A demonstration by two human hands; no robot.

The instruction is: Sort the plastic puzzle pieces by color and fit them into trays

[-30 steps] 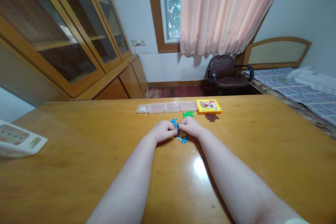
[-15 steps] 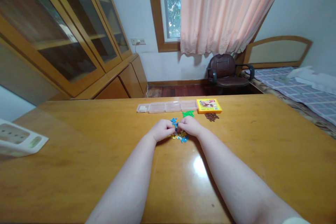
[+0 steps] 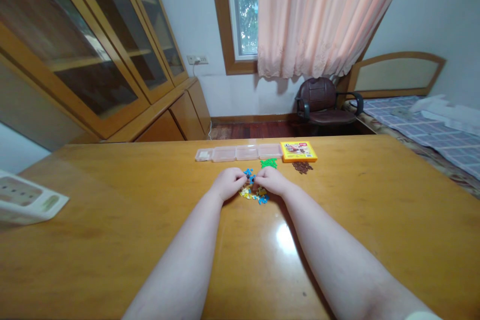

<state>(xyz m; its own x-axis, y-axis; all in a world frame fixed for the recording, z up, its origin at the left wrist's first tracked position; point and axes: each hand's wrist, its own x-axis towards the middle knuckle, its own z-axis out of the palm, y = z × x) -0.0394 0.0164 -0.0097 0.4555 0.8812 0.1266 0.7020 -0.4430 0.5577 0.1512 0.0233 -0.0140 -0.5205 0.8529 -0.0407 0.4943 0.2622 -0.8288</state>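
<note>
My left hand [image 3: 228, 183] and my right hand [image 3: 273, 180] face each other over a pile of small plastic pieces on the wooden table. Both have their fingers pinched together; whatever is between the fingertips is too small to make out. Blue pieces [image 3: 249, 173] show in the gap between the hands. Just below lie yellow and white pieces [image 3: 246, 193], with more blue pieces [image 3: 263, 200] at the near edge of the pile. Green pieces [image 3: 269, 163] form a separate heap beyond my right hand.
Brown pieces [image 3: 302, 167] lie in front of a yellow box [image 3: 299, 152]. Left of the box, clear plastic trays [image 3: 225, 153] stand in a row along the far edge of the table [image 3: 150, 230]. A white plastic object [image 3: 56, 205] is at the far left.
My left hand has moved slightly up and away from me, uncovering more yellow and white pieces. My right hand stays almost in place.
</note>
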